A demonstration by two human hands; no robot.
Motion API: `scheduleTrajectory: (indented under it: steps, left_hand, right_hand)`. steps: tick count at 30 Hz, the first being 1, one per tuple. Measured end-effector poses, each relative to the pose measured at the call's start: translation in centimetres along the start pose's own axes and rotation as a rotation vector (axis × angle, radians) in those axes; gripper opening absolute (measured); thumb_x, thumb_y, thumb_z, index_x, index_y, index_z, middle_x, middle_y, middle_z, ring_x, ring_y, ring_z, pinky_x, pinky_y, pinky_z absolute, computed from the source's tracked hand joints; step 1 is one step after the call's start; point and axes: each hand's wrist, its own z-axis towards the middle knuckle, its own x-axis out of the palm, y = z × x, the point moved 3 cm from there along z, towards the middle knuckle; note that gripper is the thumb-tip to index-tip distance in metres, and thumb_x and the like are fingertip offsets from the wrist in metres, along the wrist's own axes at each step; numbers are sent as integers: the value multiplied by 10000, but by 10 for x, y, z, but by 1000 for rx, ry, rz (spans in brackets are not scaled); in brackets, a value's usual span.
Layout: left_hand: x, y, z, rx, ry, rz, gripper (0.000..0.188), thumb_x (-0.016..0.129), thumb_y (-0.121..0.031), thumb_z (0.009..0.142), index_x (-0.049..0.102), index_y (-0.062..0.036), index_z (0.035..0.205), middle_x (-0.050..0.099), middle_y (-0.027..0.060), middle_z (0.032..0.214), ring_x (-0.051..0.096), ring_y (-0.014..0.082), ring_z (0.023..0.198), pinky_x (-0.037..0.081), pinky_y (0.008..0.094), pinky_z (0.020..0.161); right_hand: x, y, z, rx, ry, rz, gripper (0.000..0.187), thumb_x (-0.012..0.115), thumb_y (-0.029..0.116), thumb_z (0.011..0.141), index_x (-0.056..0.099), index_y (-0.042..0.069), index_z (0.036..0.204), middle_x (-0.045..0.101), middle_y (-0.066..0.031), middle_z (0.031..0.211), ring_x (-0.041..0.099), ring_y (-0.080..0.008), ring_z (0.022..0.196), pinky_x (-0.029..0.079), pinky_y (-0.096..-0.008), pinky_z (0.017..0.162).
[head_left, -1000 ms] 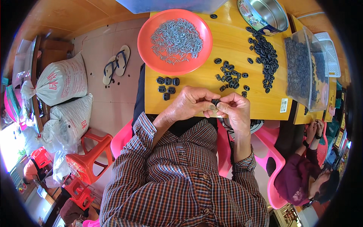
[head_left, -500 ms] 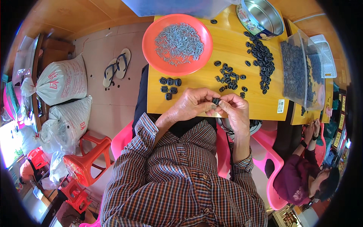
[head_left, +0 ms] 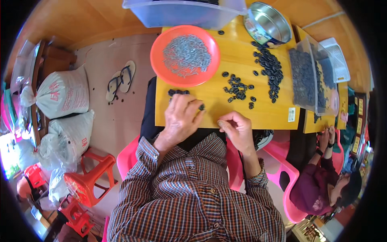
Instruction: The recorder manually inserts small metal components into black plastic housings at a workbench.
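Observation:
My left hand [head_left: 180, 117] is over the table's left part, a small black cord lock [head_left: 201, 107] held between its thumb and fingers. Just beyond its knuckles lies a small group of black cord locks [head_left: 177, 92], partly covered by the hand. My right hand [head_left: 238, 127] is at the table's near edge, thumb and forefinger pressed together; whether anything tiny is between them I cannot make out. A red bowl [head_left: 155, 60] of small grey metal pieces, spring-like, stands beyond my left hand. Loose black oval parts [head_left: 238, 89] lie beyond my right hand.
A longer heap of black parts [head_left: 271, 68] lies farther right, below a round metal tin [head_left: 266, 24]. A clear bin [head_left: 304, 80] of black parts stands at the right, a translucent tub [head_left: 185, 18] at the back. Another person [head_left: 318, 185] sits at the right.
My hands, together around a black cord lock before, have parted. The left has carried it left toward the small group; the right has moved slightly down. The view has shifted a little.

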Motion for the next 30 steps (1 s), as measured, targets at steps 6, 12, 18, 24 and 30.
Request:
scheduleTrajectory:
  steps: [6,12,18,24,30]
  left_hand:
    - [-13,8,-3,-82,-47,256,319,731,-37,624,639,-57,928,554,78,966,536,265,875,410,385,760]
    - [-11,11,-7,-122,-30,301,345,715,-43,629,646,-54,967,550,79,1001,531,260,911,378,394,814]
    - [-11,13,-8,-119,-32,308,365,705,-37,631,649,-49,992,552,79,1003,533,257,928,371,393,834]
    - [-9,14,-9,-116,-39,307,363,711,-37,635,649,-47,993,551,78,1001,535,258,921,374,392,833]
    - [-13,8,-6,-97,-55,296,355,722,-43,638,647,-52,986,554,78,982,536,258,896,381,392,816]
  right_hand:
    - [-13,15,-10,-294,-195,-354,46,675,-6,812,635,-4,833,586,-43,746,551,-80,594,429,-218,529]
    - [-49,2,-7,-305,-481,-513,76,691,9,800,637,-5,852,590,-64,754,547,-104,583,430,-236,526]
    - [-72,-10,-6,-327,-640,-626,93,666,-10,814,644,-4,904,593,-87,794,575,-131,617,458,-252,554]
    - [-50,2,7,-309,-549,-649,187,678,7,804,651,28,988,574,-88,853,595,-139,617,472,-253,554]
    - [-35,7,23,-393,-478,-790,197,688,0,788,651,24,980,578,-97,865,610,-174,622,483,-260,563]
